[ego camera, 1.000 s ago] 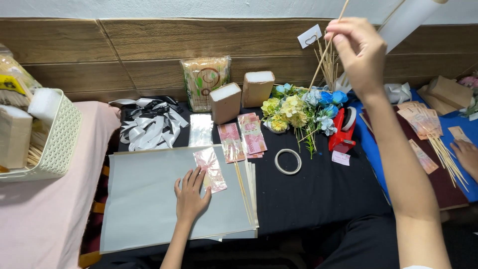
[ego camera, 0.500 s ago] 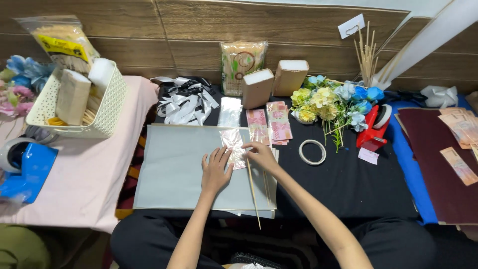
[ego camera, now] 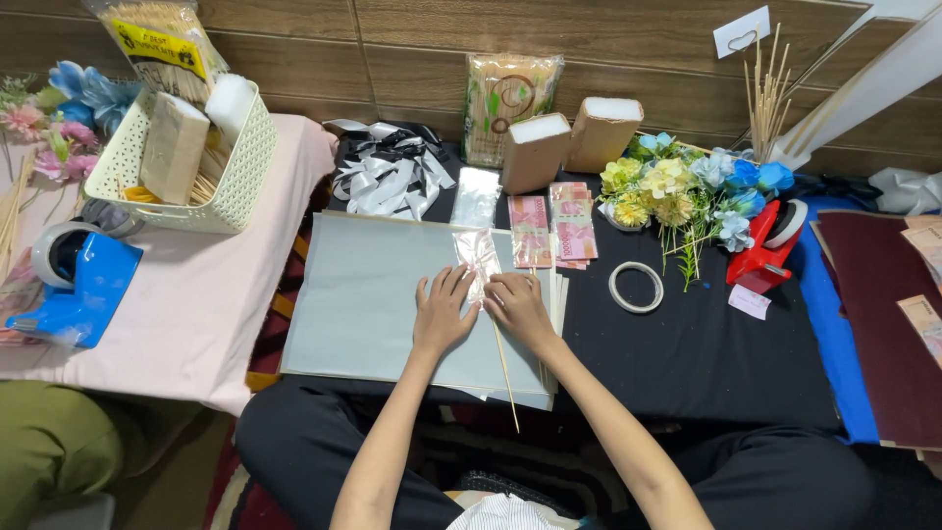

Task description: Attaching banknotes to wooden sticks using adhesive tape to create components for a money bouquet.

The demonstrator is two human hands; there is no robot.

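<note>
Sleeve (ego camera: 479, 257), clear with a banknote inside, lies on the grey sheet (ego camera: 363, 294) with a skewer (ego camera: 505, 368) beside it, left hand (ego camera: 444, 312) flat and right hand (ego camera: 517, 306) curled pressing it, assembly judged early, further banknotes (ego camera: 551, 224) unwrapped.

Grey sheet (ego camera: 373, 294) as landmark. Its left half lies bare: open room for my left hand (ego camera: 442, 316). My right hand (ego camera: 518, 306) sits beside it near the sheet's right edge, a thin wooden stick (ego camera: 505, 368) running toward me there. Beyond the sheet's far edge: ribbon pile (ego camera: 391, 177), banknotes (ego camera: 554, 224), two foam blocks (ego camera: 564, 142) crowd the way. Right of the sheet, black cloth (ego camera: 687, 363) mostly open, only a tape ring (ego camera: 636, 287), then flowers (ego camera: 687, 201). Left of it, white basket (ego camera: 186, 157) and blue tape dispenser (ego camera: 83, 285).
</note>
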